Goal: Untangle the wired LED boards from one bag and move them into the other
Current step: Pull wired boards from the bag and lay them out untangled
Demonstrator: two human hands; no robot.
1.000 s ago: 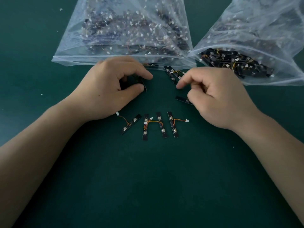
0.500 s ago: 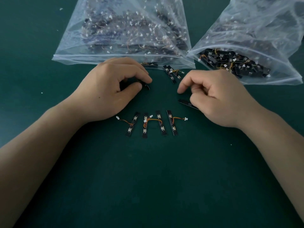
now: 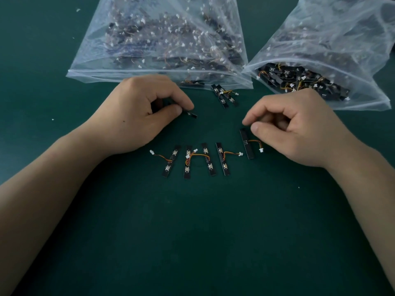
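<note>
Two clear zip bags lie at the back, both holding wired LED boards: a fuller one [image 3: 162, 39] in the middle and another [image 3: 333, 60] at the right. My left hand [image 3: 136, 116] pinches a black LED board [image 3: 191, 114] between thumb and forefinger; only its tip shows. My right hand [image 3: 299, 127] has thumb and forefinger curled on the top end of another board [image 3: 246, 144], which lies on the mat with its wire and white plug to the right. Several separated boards [image 3: 197, 160] lie in a row between my hands.
A small tangle of boards [image 3: 224, 95] lies just outside the middle bag's mouth, and one more board [image 3: 192, 83] pokes out of that mouth. Everything rests on a dark green mat [image 3: 192, 231]. Small white specks dot the mat at the left.
My right hand has swung its board from slanted to upright and set it at the right end of the row. My left hand stays put, still pinching its board.
</note>
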